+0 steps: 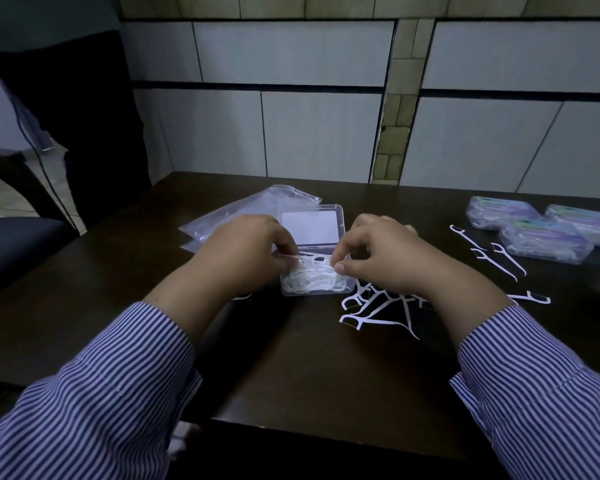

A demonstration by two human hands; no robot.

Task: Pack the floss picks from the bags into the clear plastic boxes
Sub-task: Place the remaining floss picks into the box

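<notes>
A clear plastic box (340,289) lies open on the dark table, its lid (310,225) tipped back, with several white floss picks (312,278) piled inside. My left hand (243,252) curls over the box's left side and pinches picks in it. My right hand (381,254) curls over the right side, thumb and fingertips pinching the picks. More loose floss picks (374,308) lie scattered just right of the box, partly under my right wrist. Flat clear bags (243,211) lie behind my left hand.
Several closed boxes with coloured labels (544,239) sit at the far right. Three loose picks (492,256) lie beside them, and another (534,297) nearer my sleeve. A dark chair (18,247) stands left of the table. A tiled wall is close behind.
</notes>
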